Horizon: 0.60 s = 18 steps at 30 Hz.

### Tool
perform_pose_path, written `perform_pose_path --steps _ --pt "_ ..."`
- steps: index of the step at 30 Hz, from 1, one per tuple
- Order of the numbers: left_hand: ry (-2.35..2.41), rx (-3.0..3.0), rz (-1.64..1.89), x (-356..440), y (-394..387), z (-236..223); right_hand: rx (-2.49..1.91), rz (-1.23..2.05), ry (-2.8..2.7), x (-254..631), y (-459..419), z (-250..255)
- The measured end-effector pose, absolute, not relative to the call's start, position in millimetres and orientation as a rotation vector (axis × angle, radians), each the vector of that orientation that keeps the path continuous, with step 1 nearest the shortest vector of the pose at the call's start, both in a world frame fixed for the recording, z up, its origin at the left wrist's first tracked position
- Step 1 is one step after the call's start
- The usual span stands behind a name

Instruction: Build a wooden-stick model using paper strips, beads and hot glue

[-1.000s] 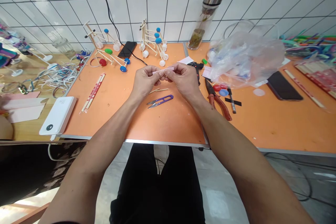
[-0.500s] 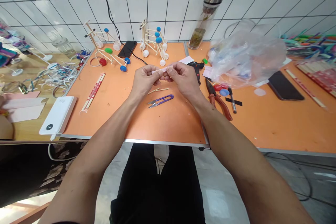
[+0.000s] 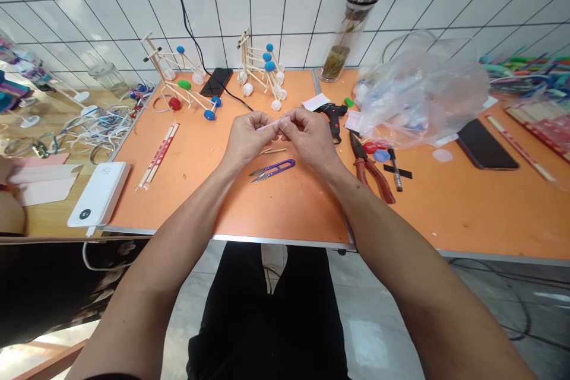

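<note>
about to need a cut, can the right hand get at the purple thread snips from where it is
Probably yes. The right hand is close above the purple thread snips, and only short wooden sticks lie flat nearby on the orange table. Its fingers are pinching a pale paper strip, so it would likely have to let go first.

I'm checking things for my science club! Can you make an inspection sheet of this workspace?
Surface: orange table top with a metal edge.
Job's things: pale pink strip, pinched by both grips; small wooden sticks and purple-handled thread snips lie just below.
Clutter: glue gun, red-handled pliers, plastic bag, stick models with blue and white wheels.
Grips: left grip and right grip hold the strip close together.
Cables: black cable runs down the wall to the table; white cables lie tangled on the wooden surface at left.
Surroundings: white tile wall, glass bottle, white power bank.
</note>
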State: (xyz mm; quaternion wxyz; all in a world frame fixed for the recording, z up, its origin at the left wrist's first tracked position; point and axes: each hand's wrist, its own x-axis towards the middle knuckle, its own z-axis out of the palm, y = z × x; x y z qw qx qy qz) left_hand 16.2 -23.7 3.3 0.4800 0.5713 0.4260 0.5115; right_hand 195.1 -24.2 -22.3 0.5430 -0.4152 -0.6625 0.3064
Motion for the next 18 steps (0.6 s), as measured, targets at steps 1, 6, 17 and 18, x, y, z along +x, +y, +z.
perform_pose_path --steps 1,6,17,18 --pt "1.038 1.395 1.248 16.4 -23.5 3.4 -0.991 0.723 -1.572 195.1 -24.3 -22.1" --pt "1.033 1.408 1.233 15.4 -22.6 4.1 -0.975 0.726 -1.557 196.2 -23.6 -20.3" --pt "1.034 1.381 1.240 10.0 -18.8 5.1 -1.006 0.722 -1.448 204.2 -16.2 -18.7" --pt "1.032 1.375 1.244 9.8 -18.6 5.0 -1.013 0.710 -1.445 204.8 -15.8 -18.9"
